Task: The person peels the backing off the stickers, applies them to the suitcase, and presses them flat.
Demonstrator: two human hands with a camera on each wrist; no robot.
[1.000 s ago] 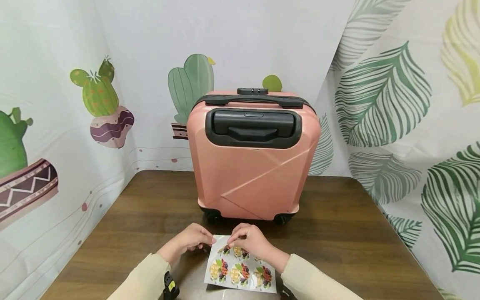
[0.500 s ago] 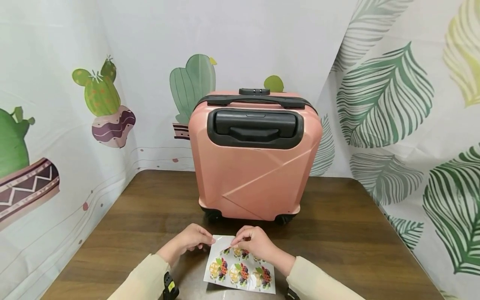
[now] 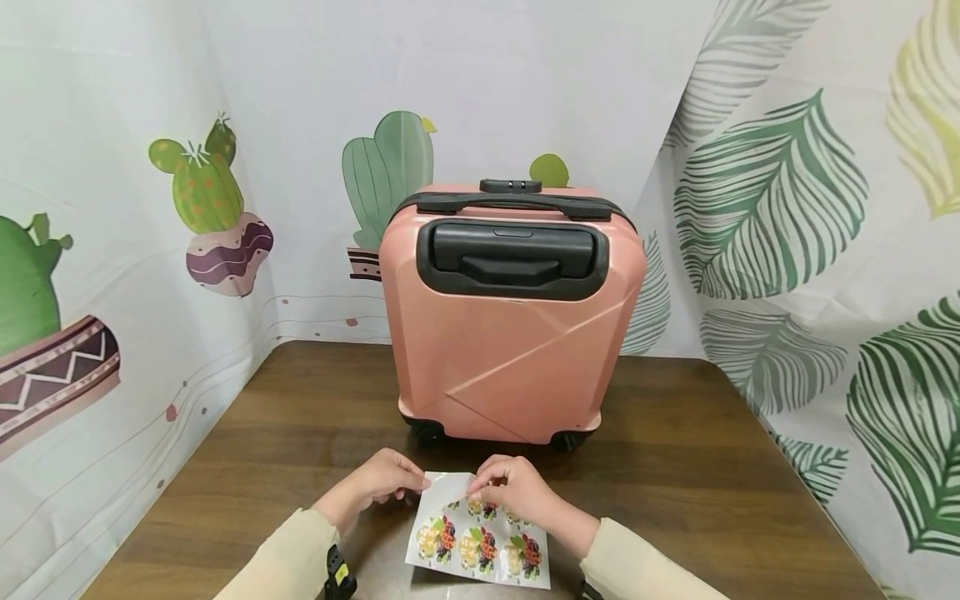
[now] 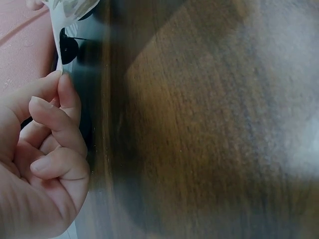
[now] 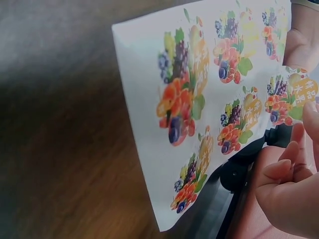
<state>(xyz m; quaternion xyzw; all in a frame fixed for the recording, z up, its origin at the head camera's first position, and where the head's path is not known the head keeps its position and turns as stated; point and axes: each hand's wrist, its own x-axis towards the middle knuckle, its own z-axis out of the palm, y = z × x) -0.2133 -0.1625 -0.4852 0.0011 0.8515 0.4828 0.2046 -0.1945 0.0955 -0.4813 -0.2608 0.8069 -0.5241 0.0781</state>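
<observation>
A white sheet of fruit stickers (image 3: 448, 487) is held up at a tilt over the near part of the table. My left hand (image 3: 384, 477) pinches its upper left corner between thumb and index finger; the other fingers curl loosely in the left wrist view. At the sheet's top edge, my right hand (image 3: 517, 492) pinches one fruit sticker (image 5: 283, 102), which stands partly off the backing in the right wrist view. Several other printed stickers lie flat on the sheet, with bunches of fruit and yellow lettering. The right fingers hide some of the upper row in the head view.
A pink suitcase (image 3: 517, 358) with black handles and wheels stands upright just beyond my hands. Under everything is a brown wooden table (image 3: 322, 400). Patterned cloth (image 3: 300, 167) with cacti and leaves hangs behind and along the sides.
My right hand has shifted slightly to the right, drawing the pinched sticker away from the upper left of the sheet. The left hand keeps its hold on the corner.
</observation>
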